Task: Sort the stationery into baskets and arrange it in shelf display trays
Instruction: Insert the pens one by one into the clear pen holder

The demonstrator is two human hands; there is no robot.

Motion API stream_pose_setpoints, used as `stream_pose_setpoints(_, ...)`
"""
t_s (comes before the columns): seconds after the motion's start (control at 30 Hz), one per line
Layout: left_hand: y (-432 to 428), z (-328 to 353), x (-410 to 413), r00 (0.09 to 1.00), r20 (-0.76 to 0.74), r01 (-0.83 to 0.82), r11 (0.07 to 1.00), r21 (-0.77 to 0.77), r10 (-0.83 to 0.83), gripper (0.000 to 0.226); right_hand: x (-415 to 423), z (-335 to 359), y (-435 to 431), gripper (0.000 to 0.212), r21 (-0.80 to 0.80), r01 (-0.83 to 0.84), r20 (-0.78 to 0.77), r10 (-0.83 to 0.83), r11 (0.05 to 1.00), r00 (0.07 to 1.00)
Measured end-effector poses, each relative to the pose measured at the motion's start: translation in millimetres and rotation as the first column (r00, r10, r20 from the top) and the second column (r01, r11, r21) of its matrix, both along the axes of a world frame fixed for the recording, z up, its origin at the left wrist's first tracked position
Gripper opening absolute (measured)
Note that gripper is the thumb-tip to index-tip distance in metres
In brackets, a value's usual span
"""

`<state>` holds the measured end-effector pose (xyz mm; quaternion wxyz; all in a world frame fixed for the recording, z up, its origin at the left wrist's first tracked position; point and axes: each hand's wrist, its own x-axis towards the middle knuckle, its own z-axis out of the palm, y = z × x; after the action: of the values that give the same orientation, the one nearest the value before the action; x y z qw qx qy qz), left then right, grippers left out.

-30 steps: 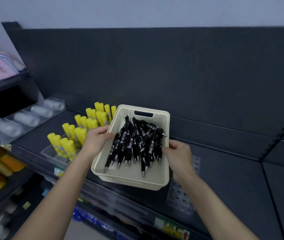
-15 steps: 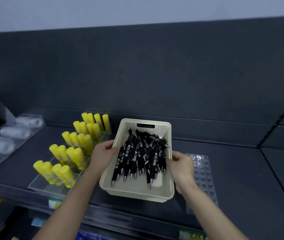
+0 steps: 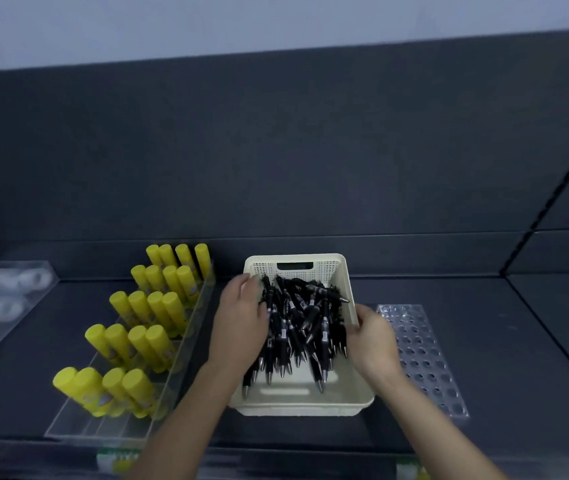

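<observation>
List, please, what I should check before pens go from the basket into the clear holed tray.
1. The basket is set down on the shelf: ok.
2. The right hand holds the basket's right rim, steadying it: ok.
3. The left hand rests on the pens; grip on one: cannot tell.
4. The pens lie parallel: not ok, heaped, some crossing.
5. The holed tray lies beside the basket's right side, holes empty: ok.

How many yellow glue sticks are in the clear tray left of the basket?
20 yellow glue sticks, standing in five rows of four that run front to back in the clear tray; none seems hidden.
</observation>
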<state>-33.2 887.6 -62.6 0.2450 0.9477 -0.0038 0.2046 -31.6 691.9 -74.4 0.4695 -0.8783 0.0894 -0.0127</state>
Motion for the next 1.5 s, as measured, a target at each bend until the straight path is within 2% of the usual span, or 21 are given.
stream_pose_setpoints(0.1,-14,-1,12,0.980,-0.194,0.005,0.992,-0.126,-0.030,0.054,0,-1,1,0.026,-0.033,-0.003,0.001,0.003,0.999,1.000)
stream_pose_setpoints(0.17,-18,-8,20,0.943,-0.333,-0.027,0.996,-0.088,-0.004,0.056,0,0,1,0.026,-0.044,-0.009,0.013,0.010,0.999,1.000)
stream_pose_setpoints(0.27,-23,-16,28,0.931,-0.365,-0.018,1.000,-0.019,0.010,0.042,-2,1,1,0.024,-0.061,-0.010,0.028,0.011,0.998,1.000)
stream_pose_setpoints(0.33,-26,-19,32,0.910,-0.415,-0.051,0.995,-0.090,0.009,0.042,-3,1,1,0.023,-0.075,-0.007,0.037,0.010,0.997,0.999)
stream_pose_setpoints(0.4,-26,-20,35,0.882,-0.471,-0.109,0.968,-0.225,-0.010,0.040,-2,1,1,0.024,-0.080,-0.003,0.040,0.006,0.997,0.999)
stream_pose_setpoints(0.53,-20,-26,35,0.876,-0.481,-0.166,0.914,-0.369,-0.035,0.015,-2,0,1,0.028,-0.101,0.000,0.036,0.004,0.995,0.999)
stream_pose_setpoints(0.7,-23,-24,33,0.878,-0.470,-0.149,0.882,-0.447,-0.090,0.015,-3,0,1,0.025,-0.073,-0.001,0.055,0.005,0.997,0.998)
stream_pose_setpoints(0.83,-27,-17,26,0.932,-0.359,-0.158,0.828,-0.539,-0.055,0.011,-2,-2,0,0.027,-0.085,-0.016,0.066,0.021,0.996,0.998)
stream_pose_setpoints(0.9,-31,-14,23,0.954,-0.293,-0.148,0.756,-0.638,-0.061,0.010,-1,-4,0,0.025,-0.091,-0.018,0.058,0.023,0.996,0.998)
stream_pose_setpoints(1.03,-55,-2,16,0.967,-0.182,-0.093,0.417,-0.904,-0.178,0.004,1,-7,-2,0.021,-0.064,-0.022,0.088,0.028,0.998,0.996)
stream_pose_setpoints(1.1,-71,4,14,0.959,-0.119,-0.027,0.334,-0.942,-0.257,0.005,0,-6,-2,0.017,-0.008,-0.025,0.099,0.025,1.000,0.995)
stream_pose_setpoints(1.23,-86,5,14,0.926,-0.040,0.075,0.287,-0.955,-0.376,0.010,-7,5,-13,0.031,0.150,0.056,0.250,-0.093,0.987,0.964)
stream_pose_setpoints(1.3,-87,2,13,0.902,-0.030,0.115,0.306,-0.945,-0.431,0.014,-2,20,-22,0.029,0.353,0.051,0.220,-0.135,0.934,0.966)
stream_pose_setpoints(1.37,-88,-1,14,0.868,-0.035,0.156,0.340,-0.927,-0.495,0.018,7,38,-29,0.024,0.596,0.006,0.113,-0.091,0.803,0.989)
stream_pose_setpoints(1.4,-89,-2,14,0.854,-0.040,0.170,0.350,-0.921,-0.519,0.020,12,46,-32,0.024,0.652,-0.020,0.083,-0.045,0.758,0.996)
stream_pose_setpoints(1.5,-92,-3,13,0.839,-0.068,0.168,0.376,-0.911,-0.539,0.025,20,61,-37,0.019,0.657,-0.061,0.063,0.026,0.751,0.998)
